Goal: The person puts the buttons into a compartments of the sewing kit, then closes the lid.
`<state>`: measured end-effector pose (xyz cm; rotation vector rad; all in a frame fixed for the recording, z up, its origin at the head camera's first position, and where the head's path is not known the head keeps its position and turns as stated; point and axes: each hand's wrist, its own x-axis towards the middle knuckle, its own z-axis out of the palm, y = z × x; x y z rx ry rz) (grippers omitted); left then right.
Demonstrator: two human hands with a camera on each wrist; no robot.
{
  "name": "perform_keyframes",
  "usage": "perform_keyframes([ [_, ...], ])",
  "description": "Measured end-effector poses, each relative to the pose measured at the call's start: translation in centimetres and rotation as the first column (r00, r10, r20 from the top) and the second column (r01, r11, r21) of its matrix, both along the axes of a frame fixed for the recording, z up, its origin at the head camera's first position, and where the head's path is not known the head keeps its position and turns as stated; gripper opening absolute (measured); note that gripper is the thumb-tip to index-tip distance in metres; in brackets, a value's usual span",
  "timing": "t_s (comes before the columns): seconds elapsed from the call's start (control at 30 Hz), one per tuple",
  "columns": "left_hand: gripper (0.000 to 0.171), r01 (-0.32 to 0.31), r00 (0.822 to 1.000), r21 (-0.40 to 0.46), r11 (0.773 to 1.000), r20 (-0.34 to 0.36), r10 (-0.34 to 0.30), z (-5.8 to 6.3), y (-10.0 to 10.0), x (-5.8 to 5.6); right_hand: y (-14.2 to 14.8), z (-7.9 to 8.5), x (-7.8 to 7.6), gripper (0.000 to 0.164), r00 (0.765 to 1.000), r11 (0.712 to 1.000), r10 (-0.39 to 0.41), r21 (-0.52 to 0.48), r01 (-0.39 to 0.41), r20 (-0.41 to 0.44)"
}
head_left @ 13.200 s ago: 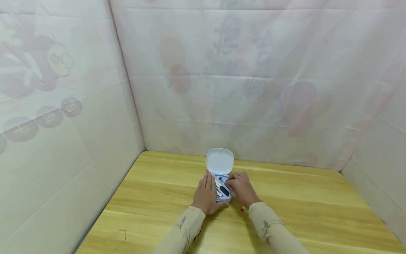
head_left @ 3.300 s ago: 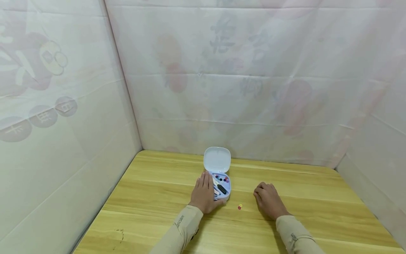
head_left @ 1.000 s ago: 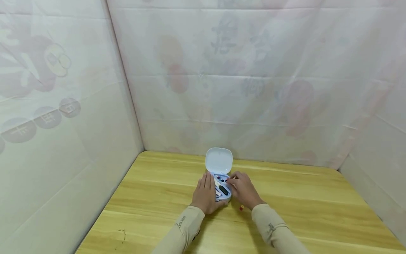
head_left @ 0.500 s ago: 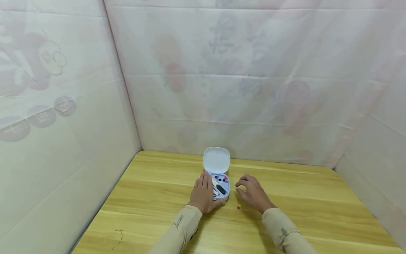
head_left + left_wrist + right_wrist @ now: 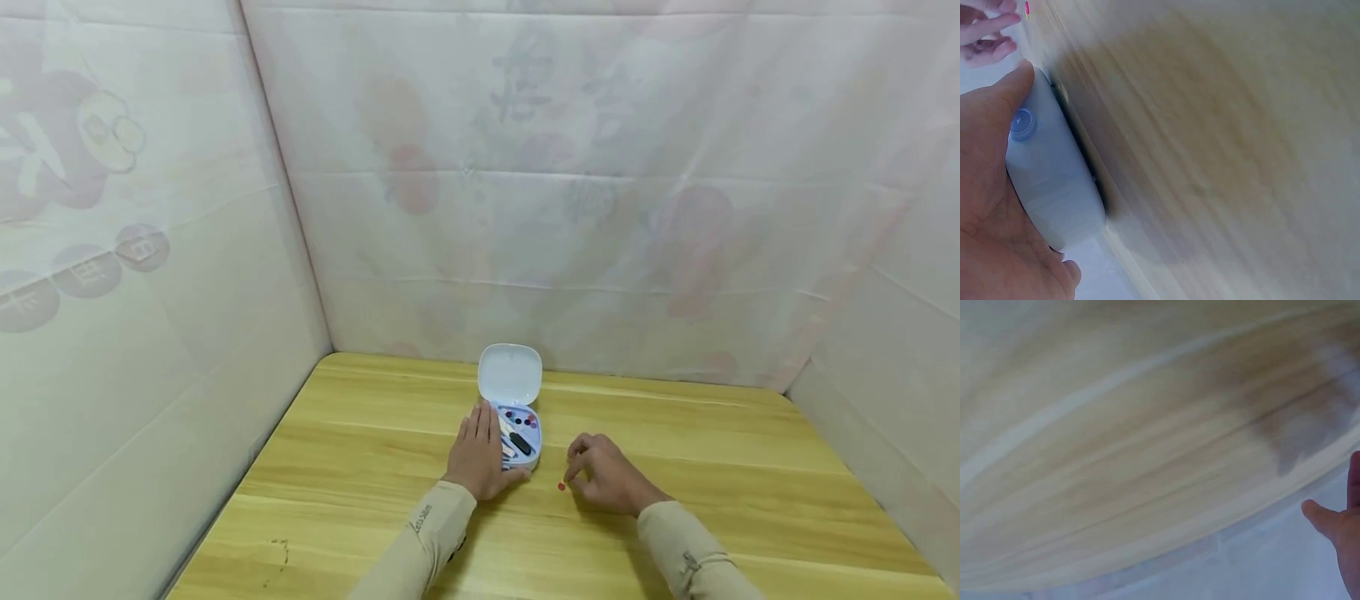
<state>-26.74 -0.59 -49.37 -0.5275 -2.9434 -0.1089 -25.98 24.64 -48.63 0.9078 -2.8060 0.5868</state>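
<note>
A light-blue sewing-kit-like case [image 5: 534, 458] stands at the table's middle, its pale lid [image 5: 510, 373] raised behind. Inside lie small coloured buttons [image 5: 531, 418], a dark elongated piece [image 5: 520, 443] and white pieces. My left hand [image 5: 476, 454] presses along the case's left side with straight fingers, thumb at its front; it covers part of the contents. The case's wall [image 5: 1054, 169] and a round blue catch [image 5: 1023, 124] show beside the palm in the left wrist view. My right hand [image 5: 607, 475] is over the table, a fingertip right at a red button [image 5: 561, 486] with a bit of yellow beside it.
The wooden table [image 5: 390, 417] carries small dark marks [image 5: 280, 550] at front left. Pale printed cloth walls [image 5: 450, 250] close in behind and on both sides. The right wrist view shows mostly tabletop, with my right thumb [image 5: 1322, 517] at its edge.
My right hand was at the case's right part a second ago; it has drawn back right and towards me, down to the buttons on the table. My left hand stays against the case.
</note>
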Motion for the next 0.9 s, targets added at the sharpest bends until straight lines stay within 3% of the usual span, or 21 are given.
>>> perform_keyframes([
  [0.23,0.117,0.002,1.0,0.021,1.0,0.008,-0.003,-0.4,0.0,0.1,0.7,-0.3,0.2,0.012,0.99,1.0,0.009,-0.007,-0.011,-0.143],
  [0.57,0.116,0.004,1.0,0.031,1.0,0.011,-0.005,-0.3,-0.1,0.0,1.1,0.0,0.1,0.008,0.985,0.989,-0.114,0.076,0.124,-0.129],
  [0.9,0.116,0.011,1.0,0.058,0.998,0.02,-0.012,-0.2,0.0,0.2,1.8,-1.1,-0.3,0.014,0.972,0.981,-0.166,0.076,0.18,-0.165],
])
